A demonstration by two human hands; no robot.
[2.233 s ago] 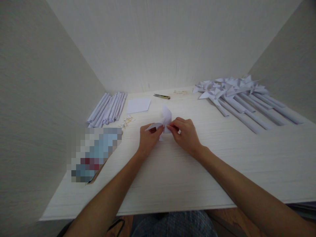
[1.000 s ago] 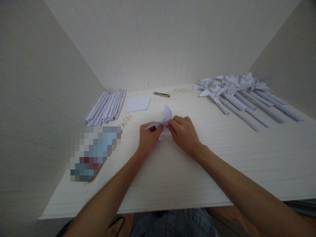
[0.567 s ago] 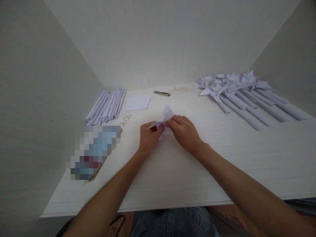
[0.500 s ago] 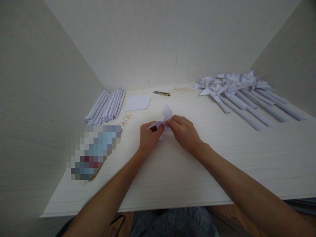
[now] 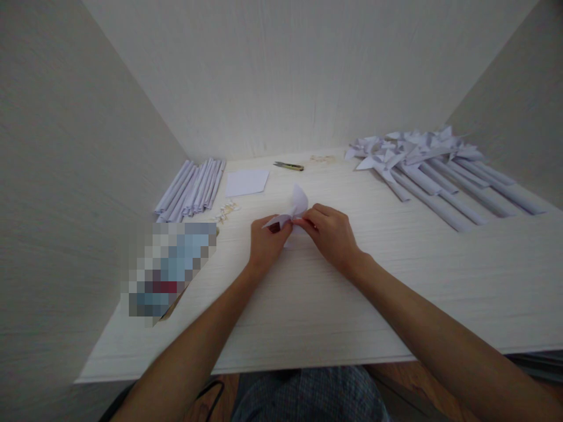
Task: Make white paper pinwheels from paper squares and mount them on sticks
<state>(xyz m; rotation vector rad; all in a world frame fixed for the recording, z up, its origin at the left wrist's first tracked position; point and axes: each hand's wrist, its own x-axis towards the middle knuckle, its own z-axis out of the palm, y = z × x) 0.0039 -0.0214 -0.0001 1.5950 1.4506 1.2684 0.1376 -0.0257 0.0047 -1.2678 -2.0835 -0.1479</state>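
Note:
A white paper pinwheel [image 5: 299, 201] with curled blades is between my two hands, over the middle of the table. My left hand [image 5: 266, 241] grips it from the left and below, fingers closed around the folded paper. From the right, my right hand [image 5: 332, 235] has its thumb and fingertips pinched at the pinwheel's centre. Whatever small piece may be between those fingertips is too small to make out. Part of the lower blades is hidden behind my left fingers.
Rolled paper sticks [image 5: 193, 189] lie at the back left, near small white-tipped pieces [image 5: 226, 210]. Farther back are a paper sheet [image 5: 247, 183] and thread snips [image 5: 289, 166]. Several pinwheels on paper sticks [image 5: 422, 176] are piled at right. A blurred-out object [image 5: 178, 266] lies at left.
My right hand's fingers have lifted and curled back slightly, with the thumb now stretched to the pinwheel's centre. My left hand and the pinwheel stay nearly in place.

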